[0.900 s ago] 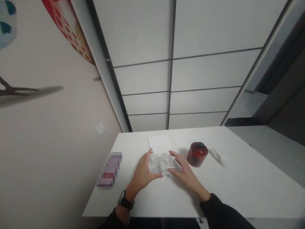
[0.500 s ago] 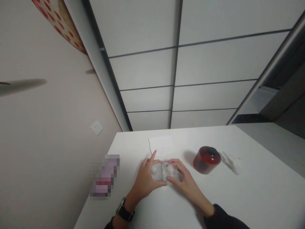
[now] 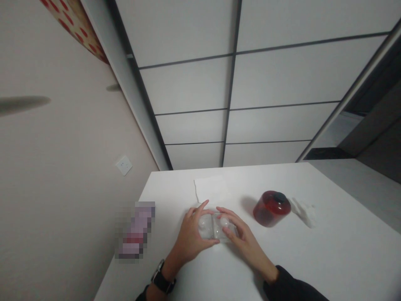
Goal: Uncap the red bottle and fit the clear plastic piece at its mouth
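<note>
A clear plastic case [image 3: 214, 233], with two halves side by side and rounded domes in them, rests on or just above the white table. My left hand [image 3: 191, 236] wraps round its left half, thumb along the near edge and fingers at the far edge. My right hand [image 3: 241, 234] curls over the right half. Its thumb and index finger are bent round a pale rounded dome [image 3: 224, 222] there; whether that dome is part of the case or a separate piece I cannot tell.
On the white table [image 3: 200, 276], a red translucent jar [image 3: 270, 209] with a dark lid stands to the right, beside a crumpled white tissue [image 3: 304, 213]. A white sheet [image 3: 210, 188] lies behind my hands. At the left edge is a blurred pinkish item [image 3: 138, 232].
My right thumb has shifted from near the middle seam toward the right half's dome, and the right fingers have lifted slightly. My left hand keeps its hold. The view has tilted a little.
</note>
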